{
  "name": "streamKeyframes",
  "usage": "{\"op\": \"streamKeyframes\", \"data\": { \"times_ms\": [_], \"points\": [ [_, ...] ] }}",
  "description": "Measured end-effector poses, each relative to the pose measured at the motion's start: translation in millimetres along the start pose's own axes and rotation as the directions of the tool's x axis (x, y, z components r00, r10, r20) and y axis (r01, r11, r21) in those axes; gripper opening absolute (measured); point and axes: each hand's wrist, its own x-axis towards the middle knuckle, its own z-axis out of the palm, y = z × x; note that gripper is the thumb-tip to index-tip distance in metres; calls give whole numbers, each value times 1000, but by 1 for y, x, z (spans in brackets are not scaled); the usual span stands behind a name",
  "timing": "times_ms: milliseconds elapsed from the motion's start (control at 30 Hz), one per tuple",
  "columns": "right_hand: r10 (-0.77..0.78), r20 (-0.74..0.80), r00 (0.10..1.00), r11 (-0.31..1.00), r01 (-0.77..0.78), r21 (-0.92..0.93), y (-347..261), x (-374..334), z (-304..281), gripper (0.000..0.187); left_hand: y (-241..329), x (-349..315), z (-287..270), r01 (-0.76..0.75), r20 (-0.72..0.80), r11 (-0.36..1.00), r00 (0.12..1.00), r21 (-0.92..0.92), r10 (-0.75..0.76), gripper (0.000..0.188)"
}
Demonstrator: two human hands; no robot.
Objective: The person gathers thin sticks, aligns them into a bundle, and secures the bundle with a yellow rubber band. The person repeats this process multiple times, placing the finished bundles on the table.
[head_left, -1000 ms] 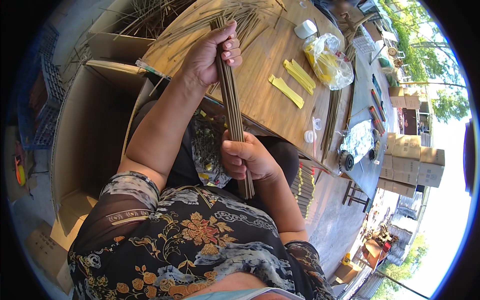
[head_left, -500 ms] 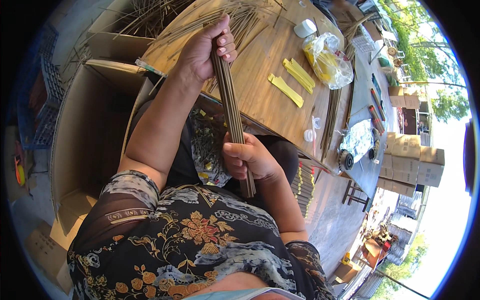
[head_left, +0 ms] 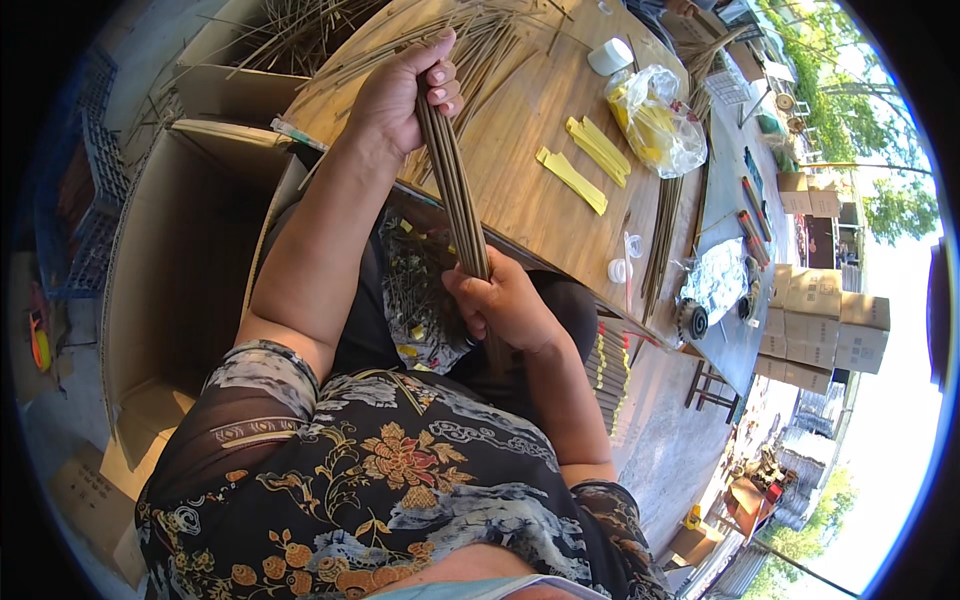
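Both my hands hold one bundle of thin brown sticks (head_left: pixel 455 190) that runs from the table edge down toward my lap. My left hand (head_left: pixel 400 95) grips the bundle's upper end, fingers wrapped round it, over the wooden table (head_left: pixel 530 190). Lower down, my right hand (head_left: pixel 510 305) is closed round the bundle near its bottom end, just in front of the table edge. More loose sticks (head_left: pixel 490 40) lie spread on the table beyond my left hand.
Yellow paper strips (head_left: pixel 585 160) and a clear bag with yellow contents (head_left: pixel 655 120) lie on the table, with a white cup (head_left: pixel 610 55) farther back. An open cardboard box (head_left: pixel 180 250) stands at my left. Stacked cartons (head_left: pixel 825 320) are at the right.
My left hand has slid a little up and left along the bundle. The right hand stays closed at the lower end.
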Motion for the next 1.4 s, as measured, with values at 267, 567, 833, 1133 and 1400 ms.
{"op": "streamKeyframes", "data": {
  "times_ms": [267,567,833,1133,1400],
  "points": [
    [-430,-388,815,687,17,-726,12,15,-2,21,-25,-11,20,-43,-59,973,997,226,57,28],
    [-45,217,975,860,-72,505,-8,3,-5,18,-35,-17,24,212,274,961,949,-180,-158,20],
    [-199,-211,957,920,108,-376,-2,15,-7,19,-24,-16,27,-7,-131,995,991,104,21,26],
    [22,203,979,902,-106,418,6,1,5,22,-7,-5,7,108,252,988,965,-110,-77,23],
    [-32,-25,999,999,33,27,2,4,10,21,-10,-5,6,73,13,997,997,-3,-73,22]
  ]
}}
